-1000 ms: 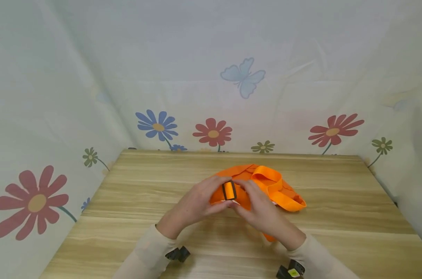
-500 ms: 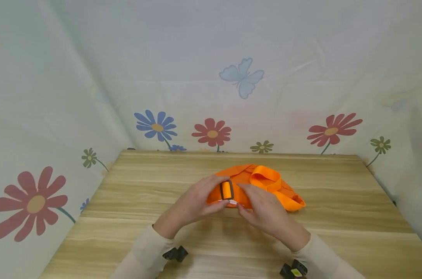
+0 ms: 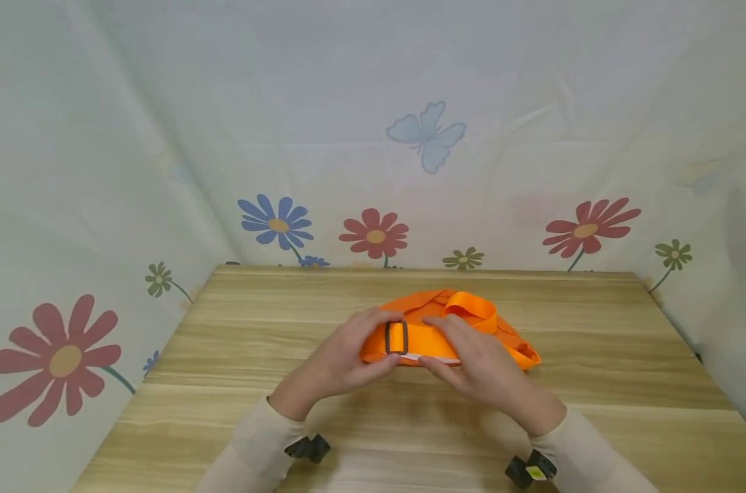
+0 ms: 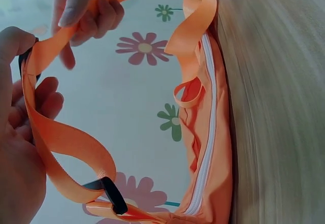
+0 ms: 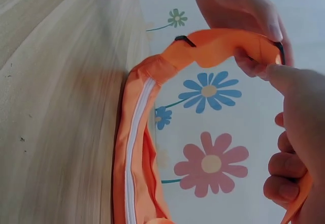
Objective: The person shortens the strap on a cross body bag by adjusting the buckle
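An orange zippered bag (image 3: 410, 301) lies on the table, and its white zip (image 4: 212, 107) runs along the side in the left wrist view. My left hand (image 3: 342, 352) pinches a black slide buckle (image 3: 404, 338) threaded on the bag's orange strap (image 3: 425, 340), above the bag. To its right, my right hand (image 3: 486, 359) pinches the same strap between thumb and fingers. A stretch of strap spans the gap between both hands. A second black buckle (image 4: 114, 196) joins the strap near the bag's end.
The wood-grain table (image 3: 256, 308) reaches back to a white curtain (image 3: 324, 157) printed with flowers and a butterfly. A loose strap loop (image 3: 471, 306) lies on the bag's right part. Dark wrist-camera mounts (image 3: 308, 448) sit at both cuffs.
My right hand has moved right, away from the buckle, and more flat strap shows between the hands. The left hand, with the buckle, has shifted slightly left.
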Tool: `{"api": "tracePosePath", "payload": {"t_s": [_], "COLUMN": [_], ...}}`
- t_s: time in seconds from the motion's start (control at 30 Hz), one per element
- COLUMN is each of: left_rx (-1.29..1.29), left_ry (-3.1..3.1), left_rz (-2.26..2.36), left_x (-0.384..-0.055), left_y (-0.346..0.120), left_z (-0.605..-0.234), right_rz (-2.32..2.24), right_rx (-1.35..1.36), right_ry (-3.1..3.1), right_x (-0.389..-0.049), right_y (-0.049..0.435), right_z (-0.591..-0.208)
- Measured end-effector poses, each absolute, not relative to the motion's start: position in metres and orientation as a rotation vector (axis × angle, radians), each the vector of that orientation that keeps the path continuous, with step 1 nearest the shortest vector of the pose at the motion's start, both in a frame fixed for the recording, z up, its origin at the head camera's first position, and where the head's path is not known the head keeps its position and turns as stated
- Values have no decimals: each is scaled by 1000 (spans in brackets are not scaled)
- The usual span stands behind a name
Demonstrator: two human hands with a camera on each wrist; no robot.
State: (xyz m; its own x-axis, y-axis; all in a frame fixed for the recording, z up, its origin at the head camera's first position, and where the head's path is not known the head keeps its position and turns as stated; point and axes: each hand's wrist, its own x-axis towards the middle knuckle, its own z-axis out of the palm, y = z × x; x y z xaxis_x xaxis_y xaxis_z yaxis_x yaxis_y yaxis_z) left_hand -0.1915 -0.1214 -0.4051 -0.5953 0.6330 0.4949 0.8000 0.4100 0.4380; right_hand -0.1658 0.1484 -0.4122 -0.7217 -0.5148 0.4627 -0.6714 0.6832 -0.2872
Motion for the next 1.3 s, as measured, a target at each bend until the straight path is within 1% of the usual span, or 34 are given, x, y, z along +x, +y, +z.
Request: {"api": "tracePosePath", "payload": {"t_s": [0.17,0.47,0.67,1.07,1.3], "left_rx": [-1263,-1198,-1180,-1238,-1221], "left_ry": [-2440,-2486,-2483,-2416,-2428], "left_rz": [-1003,-1052,-1077,-1223,-1255], "left_x": [-192,-192,-190,-190,-190], "left_y": [-123,-123,-121,-118,-116], "left_z": [-406,-410,-411,-414,-414], "right_rz": [655,714,767,752,712], "right_rx": [986,1030,1005,986,962], "right_ry": [-2501,-2475,-2508,-2532,-2572], "right_x": [-167,-168,-166,-163,-162], "right_y": [153,153,151,143,139], "right_z": [-413,-413,-415,-420,-419]}}
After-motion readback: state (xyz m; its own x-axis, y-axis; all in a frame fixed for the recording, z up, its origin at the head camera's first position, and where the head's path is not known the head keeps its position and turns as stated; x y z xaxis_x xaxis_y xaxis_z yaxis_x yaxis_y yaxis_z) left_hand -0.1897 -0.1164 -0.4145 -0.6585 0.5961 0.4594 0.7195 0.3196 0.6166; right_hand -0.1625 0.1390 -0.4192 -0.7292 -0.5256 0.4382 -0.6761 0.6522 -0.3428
